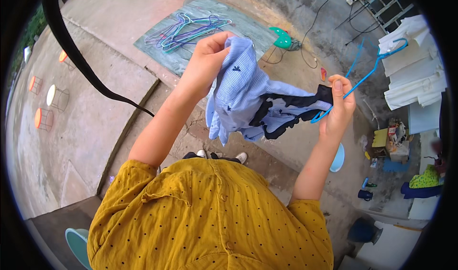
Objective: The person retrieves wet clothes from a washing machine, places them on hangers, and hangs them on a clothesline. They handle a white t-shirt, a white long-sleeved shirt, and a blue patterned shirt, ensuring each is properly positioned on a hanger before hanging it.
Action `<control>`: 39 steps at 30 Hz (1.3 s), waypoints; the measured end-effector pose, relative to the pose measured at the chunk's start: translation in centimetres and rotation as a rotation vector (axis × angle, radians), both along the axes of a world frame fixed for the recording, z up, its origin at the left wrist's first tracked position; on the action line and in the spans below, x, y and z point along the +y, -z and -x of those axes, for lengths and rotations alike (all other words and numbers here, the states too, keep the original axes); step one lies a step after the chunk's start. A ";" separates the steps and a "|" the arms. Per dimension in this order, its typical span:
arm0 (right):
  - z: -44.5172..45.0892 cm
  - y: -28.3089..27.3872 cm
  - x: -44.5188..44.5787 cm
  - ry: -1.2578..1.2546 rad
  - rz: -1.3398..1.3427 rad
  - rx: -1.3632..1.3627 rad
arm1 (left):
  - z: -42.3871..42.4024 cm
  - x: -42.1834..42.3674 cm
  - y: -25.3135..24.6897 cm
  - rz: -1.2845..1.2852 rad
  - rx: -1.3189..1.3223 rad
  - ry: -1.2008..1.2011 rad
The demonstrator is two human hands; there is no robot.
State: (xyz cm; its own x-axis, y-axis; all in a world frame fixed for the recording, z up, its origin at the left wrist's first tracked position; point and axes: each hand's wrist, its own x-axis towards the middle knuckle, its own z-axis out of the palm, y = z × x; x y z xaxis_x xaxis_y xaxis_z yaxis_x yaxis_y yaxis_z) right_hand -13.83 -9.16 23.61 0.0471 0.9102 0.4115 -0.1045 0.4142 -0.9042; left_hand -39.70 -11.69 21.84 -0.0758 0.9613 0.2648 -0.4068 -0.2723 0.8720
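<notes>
A blue-and-white striped garment with black trim and small dark motifs (247, 77) is stretched between my two hands, its folds hanging down in the middle. My left hand (211, 61) pinches the striped cloth at the upper left. In my right hand (340, 102) are the garment's black edge and a bright blue clothes hanger (368, 73), held together between thumb and fingers. The hanger's hook points to the upper right, while its lower end shows beneath the black edge. Whether the hanger reaches inside the cloth cannot be seen.
Several loose hangers (186, 30) lie on a grey-blue board (157, 44) ahead. White cloths (415, 66) hang at the right, above boxes (397, 145). Round stools (53, 95) stand on the concrete at the left. A light blue basin (337, 158) is beyond my right forearm.
</notes>
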 end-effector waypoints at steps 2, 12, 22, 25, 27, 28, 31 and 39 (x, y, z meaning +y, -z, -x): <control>1.7 0.0 -1.7 -0.131 0.001 -0.093 | -1.2 -0.1 0.3 -0.064 0.273 -0.134; 2.7 2.4 -0.9 -0.581 0.430 0.138 | -0.1 1.4 0.4 -0.022 0.453 0.186; 3.3 4.1 -1.1 -0.580 0.531 0.385 | -3.2 -2.5 2.9 -0.235 0.677 0.033; 3.3 3.7 -1.7 -0.635 0.450 0.240 | -4.6 -2.2 5.5 -0.285 1.145 0.010; 3.4 3.5 -2.2 -0.664 0.416 0.150 | -5.0 -1.9 6.4 -0.174 1.198 0.058; 3.4 3.5 -2.5 -0.664 0.418 0.121 | -5.0 -1.7 6.6 -0.117 1.159 0.097; 3.3 3.5 -2.8 -0.635 0.397 0.087 | -4.5 -0.7 7.9 0.039 0.732 0.305; 0.9 1.7 -2.1 -0.409 0.336 -0.088 | -1.0 -1.0 5.7 0.044 0.218 0.500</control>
